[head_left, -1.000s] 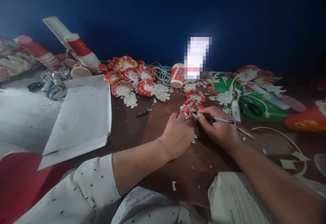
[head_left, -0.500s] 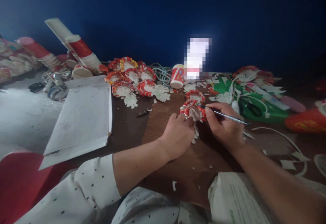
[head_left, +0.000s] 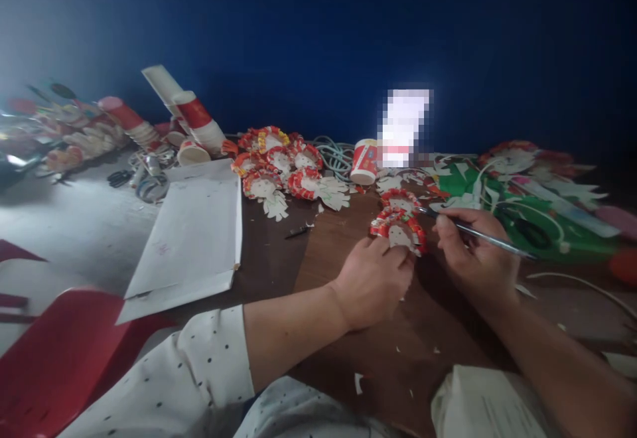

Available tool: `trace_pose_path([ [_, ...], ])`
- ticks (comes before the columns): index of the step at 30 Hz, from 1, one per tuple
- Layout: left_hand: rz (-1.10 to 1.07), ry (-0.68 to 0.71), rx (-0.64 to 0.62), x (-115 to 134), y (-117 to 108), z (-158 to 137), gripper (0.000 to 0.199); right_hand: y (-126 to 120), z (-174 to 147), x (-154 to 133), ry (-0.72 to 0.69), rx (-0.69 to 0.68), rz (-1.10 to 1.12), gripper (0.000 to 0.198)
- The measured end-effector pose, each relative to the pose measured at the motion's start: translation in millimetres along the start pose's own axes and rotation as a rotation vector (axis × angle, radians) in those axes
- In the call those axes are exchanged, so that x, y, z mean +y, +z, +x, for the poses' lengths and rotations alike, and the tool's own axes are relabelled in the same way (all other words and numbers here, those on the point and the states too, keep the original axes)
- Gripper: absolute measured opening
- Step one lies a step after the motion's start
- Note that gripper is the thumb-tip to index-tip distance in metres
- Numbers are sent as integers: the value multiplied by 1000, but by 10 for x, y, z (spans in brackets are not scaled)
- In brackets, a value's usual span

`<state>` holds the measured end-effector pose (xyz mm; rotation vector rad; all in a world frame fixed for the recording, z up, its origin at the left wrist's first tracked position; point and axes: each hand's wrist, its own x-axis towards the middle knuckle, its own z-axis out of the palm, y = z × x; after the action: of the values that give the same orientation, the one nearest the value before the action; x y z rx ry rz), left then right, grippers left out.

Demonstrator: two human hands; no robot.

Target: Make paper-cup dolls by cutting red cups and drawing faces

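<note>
Our left hand (head_left: pixel 375 282) lies over the lower edge of a paper face (head_left: pixel 401 235) with a ruffled red border. Its fingers are bent and the tips are mostly hidden, so we cannot tell whether they pinch the paper or only press it down.

Our right hand (head_left: pixel 480 252) holds a pen (head_left: pixel 482 232) between thumb and fingers. The pen slants, with its writing end toward the paper face and its other end out to the right. That writing end is near the ruffled borders, but we cannot tell whether it touches.

The paper face is on the brown table (head_left: pixel 338 259), in front of us and between our hands. A second paper face (head_left: pixel 401 200) lies right behind it. Farther back, we see a red and white cup (head_left: pixel 365 161) beside a coiled cable (head_left: pixel 333 157), with a pile of red-bordered faces (head_left: pixel 279 159) to the left.

On the left a white board (head_left: pixel 192 225) lies near a leaning stack of cups (head_left: pixel 199 119), and a red chair (head_left: pixel 70 352) stands below. On the right, dark-handled scissors (head_left: pixel 522 225) rest on a green sheet (head_left: pixel 580 239).
</note>
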<state>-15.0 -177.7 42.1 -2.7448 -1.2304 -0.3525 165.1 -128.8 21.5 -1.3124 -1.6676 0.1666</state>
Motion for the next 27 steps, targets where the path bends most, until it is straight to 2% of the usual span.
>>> trace_pose_path([
  [6, -51, -33, 175, -13, 40, -3, 36, 6, -2, 17, 50, -25, -7, 25],
  [10, -82, -80, 247, -30, 45, 14, 40, 14, -5, 30, 77, -35, -6, 27],
  [27, -149, -129, 264, -47, 67, 18, 44, 14, 10, 33, 91, -51, -15, 31],
])
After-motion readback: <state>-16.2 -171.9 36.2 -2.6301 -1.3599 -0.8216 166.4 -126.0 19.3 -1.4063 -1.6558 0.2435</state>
